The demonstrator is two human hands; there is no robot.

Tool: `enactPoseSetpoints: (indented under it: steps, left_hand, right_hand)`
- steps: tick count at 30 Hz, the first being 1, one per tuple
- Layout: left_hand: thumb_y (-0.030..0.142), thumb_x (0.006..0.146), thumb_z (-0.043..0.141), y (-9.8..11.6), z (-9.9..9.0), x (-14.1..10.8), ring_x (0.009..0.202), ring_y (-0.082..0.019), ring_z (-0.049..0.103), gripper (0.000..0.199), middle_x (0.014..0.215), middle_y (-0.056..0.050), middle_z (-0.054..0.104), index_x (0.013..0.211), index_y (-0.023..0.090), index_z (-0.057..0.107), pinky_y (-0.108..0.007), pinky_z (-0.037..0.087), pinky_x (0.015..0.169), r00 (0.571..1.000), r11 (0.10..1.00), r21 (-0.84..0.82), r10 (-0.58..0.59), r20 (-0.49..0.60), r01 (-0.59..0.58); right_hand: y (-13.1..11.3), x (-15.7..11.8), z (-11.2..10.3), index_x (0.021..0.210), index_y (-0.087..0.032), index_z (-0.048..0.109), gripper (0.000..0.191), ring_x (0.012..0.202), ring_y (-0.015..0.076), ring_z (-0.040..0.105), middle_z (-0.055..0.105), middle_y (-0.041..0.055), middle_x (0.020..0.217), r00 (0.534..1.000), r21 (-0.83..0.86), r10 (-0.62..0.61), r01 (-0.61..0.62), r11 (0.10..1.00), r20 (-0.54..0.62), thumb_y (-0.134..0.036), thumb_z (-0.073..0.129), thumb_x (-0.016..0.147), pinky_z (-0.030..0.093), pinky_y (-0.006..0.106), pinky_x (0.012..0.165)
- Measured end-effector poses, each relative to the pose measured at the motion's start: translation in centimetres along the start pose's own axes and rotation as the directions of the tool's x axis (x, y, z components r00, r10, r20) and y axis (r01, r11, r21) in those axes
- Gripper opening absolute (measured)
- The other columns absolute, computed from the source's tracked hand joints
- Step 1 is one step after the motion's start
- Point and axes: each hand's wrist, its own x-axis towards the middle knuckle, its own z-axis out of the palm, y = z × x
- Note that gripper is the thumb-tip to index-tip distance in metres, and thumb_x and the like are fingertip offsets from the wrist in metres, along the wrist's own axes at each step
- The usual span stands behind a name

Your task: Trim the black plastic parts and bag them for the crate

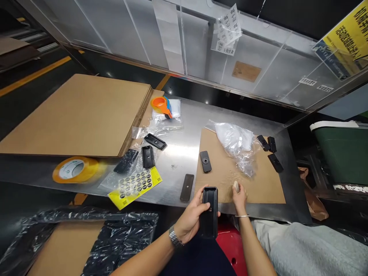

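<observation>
My left hand (191,216) is closed around a black rectangular plastic casing (212,222), its hollow side facing up and my thumb on its inner edge. My right hand (240,198), by the near edge of the cardboard sheet (270,188), pinches a small pale block (236,186) whose kind I cannot make out. Just left of the sheet lies a flat dark strip-shaped cover (187,187) with a small hole. On the sheet rests a black oblong piece with a round ring (205,161). A clear plastic bag with white contents (234,138) lies behind my right hand.
Several black pieces (275,163) lie at the right. On the left are open black casings (148,157), a yellow sticker sheet (155,177), a tape roll (71,169), an orange tape dispenser (161,105) and stacked cardboard (77,115). A clear partition (198,50) stands behind the metal table (175,149).
</observation>
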Motion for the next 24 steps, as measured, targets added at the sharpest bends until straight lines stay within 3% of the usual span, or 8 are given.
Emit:
enactPoseSetpoints:
  steps: [6,12,15,19,24]
  left_hand:
    - [0.013,0.068,0.058,0.7,-0.1,0.1,0.074,-0.017,0.061,0.076,0.103,-0.004,0.055,0.131,0.033,0.021,-0.033,0.047,0.071,0.997,0.991,-0.122,0.04,-0.062,-0.047]
    - [0.014,0.068,0.058,1.2,-0.1,0.1,0.076,-0.017,0.061,0.076,0.11,-0.005,0.054,0.131,0.032,0.02,-0.035,0.047,0.074,0.995,0.984,-0.162,0.067,-0.076,-0.079]
    - [0.015,0.069,0.056,1.3,-0.1,0.2,0.08,-0.018,0.061,0.073,0.112,-0.005,0.054,0.131,0.033,0.022,-0.035,0.048,0.073,0.992,0.987,-0.138,0.074,-0.101,-0.088]
    - [0.012,0.067,0.056,1.3,-0.1,0.7,0.1,-0.02,0.054,0.071,0.124,-0.004,0.048,0.129,0.03,0.027,-0.033,0.046,0.082,0.983,0.981,-0.143,0.11,-0.147,-0.131]
    - [0.011,0.069,0.054,1.2,0.0,1.3,0.112,-0.019,0.046,0.073,0.13,-0.003,0.042,0.132,0.03,0.023,-0.032,0.041,0.09,0.969,0.973,-0.146,0.148,-0.196,-0.178]
  right_hand:
    - [0.9,1.1,0.8,0.113,-0.003,0.049,0.052,0.099,0.0288,0.036,0.047,0.0191,0.102,0.998,-0.184,0.031,-0.022,0.983,0.048,-0.034,0.047,0.071,0.023,0.038,0.087]
    - [-0.5,-0.3,0.0,0.118,-0.006,0.046,0.055,0.106,0.032,0.032,0.042,0.0203,0.113,0.999,-0.139,0.006,-0.001,0.99,0.037,-0.034,0.048,0.071,0.021,0.046,0.091]
    - [-2.1,-2.1,-1.0,0.118,-0.008,0.046,0.053,0.108,0.0291,0.037,0.044,0.0191,0.115,0.998,-0.035,-0.027,0.029,0.999,0.063,-0.039,0.043,0.075,0.025,0.045,0.093]
    - [-5.1,-5.6,-2.8,0.109,-0.012,0.054,0.044,0.091,0.0192,0.054,0.059,0.0119,0.1,0.975,0.168,-0.075,0.04,0.985,0.21,-0.042,0.04,0.081,0.042,0.033,0.081]
    - [-9.4,-9.8,-5.4,0.103,-0.014,0.057,0.036,0.069,0.0126,0.055,0.062,0.0041,0.077,0.892,0.558,-0.076,-0.21,0.803,0.446,-0.041,0.046,0.082,0.044,0.026,0.067]
